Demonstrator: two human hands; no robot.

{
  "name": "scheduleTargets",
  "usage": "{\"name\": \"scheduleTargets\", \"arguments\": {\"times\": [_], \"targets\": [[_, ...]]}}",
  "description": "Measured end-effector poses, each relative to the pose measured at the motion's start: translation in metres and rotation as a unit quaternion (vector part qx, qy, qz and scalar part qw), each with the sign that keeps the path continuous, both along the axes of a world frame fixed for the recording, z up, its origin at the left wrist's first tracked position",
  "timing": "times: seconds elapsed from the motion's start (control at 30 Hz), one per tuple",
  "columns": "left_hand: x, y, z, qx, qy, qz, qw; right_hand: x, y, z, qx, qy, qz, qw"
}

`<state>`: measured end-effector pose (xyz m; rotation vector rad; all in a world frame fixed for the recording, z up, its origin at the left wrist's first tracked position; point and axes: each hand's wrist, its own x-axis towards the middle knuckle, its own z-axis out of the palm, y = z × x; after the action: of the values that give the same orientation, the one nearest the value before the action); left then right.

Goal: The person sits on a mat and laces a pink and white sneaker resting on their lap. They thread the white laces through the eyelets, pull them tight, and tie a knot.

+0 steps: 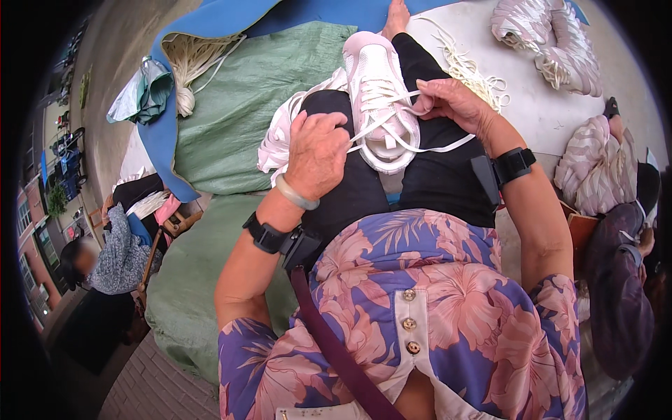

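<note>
A white and pale pink sneaker (379, 66) lies across my black-trousered thighs, its toe pointing away from me and its heel opening close to me. A white shoelace (448, 147) crosses its upper part, with a loose length trailing to the right over my thigh. My left hand (318, 150) is curled beside the shoe's left edge, closed on a stretch of lace, though its fingertips are partly hidden. On the other side, my right hand (451, 103) pinches the lace between thumb and forefinger. More pink-white shoes (280, 133) are heaped just left of my lap.
Bundled white laces (189, 66) hang by a blue mat (161, 157) at the left; more loose laces (470, 73) lie at far right. Green woven sheeting (259, 77) spreads left of me. Stacked shoe uppers (553, 42) sit far right. A seated person (119, 252) is at left, another (619, 280) at right.
</note>
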<state>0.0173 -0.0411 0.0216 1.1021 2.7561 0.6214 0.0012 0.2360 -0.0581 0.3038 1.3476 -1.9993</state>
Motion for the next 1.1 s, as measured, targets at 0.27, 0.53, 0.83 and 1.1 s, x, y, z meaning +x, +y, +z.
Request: {"name": "scheduleTargets", "arguments": {"times": [0.27, 0.53, 0.83, 1.1], "targets": [[0.012, -0.030, 0.048, -0.031, -0.097, -0.038, 0.994, 0.007, -0.019, -0.006, 0.076, 0.109, 0.010, 0.991], [0.026, -0.095, 0.083, 0.000, -0.342, 0.053, 0.938, 0.018, -0.039, 0.001, 0.346, 0.265, 0.073, 0.897], [0.046, -0.103, 0.084, 0.041, -0.451, 0.147, 0.880, 0.026, -0.043, 0.003, 0.428, 0.321, 0.063, 0.843], [-0.003, -0.074, 0.066, 0.035, -0.209, 0.199, 0.957, 0.054, -0.036, 0.019, 0.464, 0.345, 0.102, 0.809]]}}
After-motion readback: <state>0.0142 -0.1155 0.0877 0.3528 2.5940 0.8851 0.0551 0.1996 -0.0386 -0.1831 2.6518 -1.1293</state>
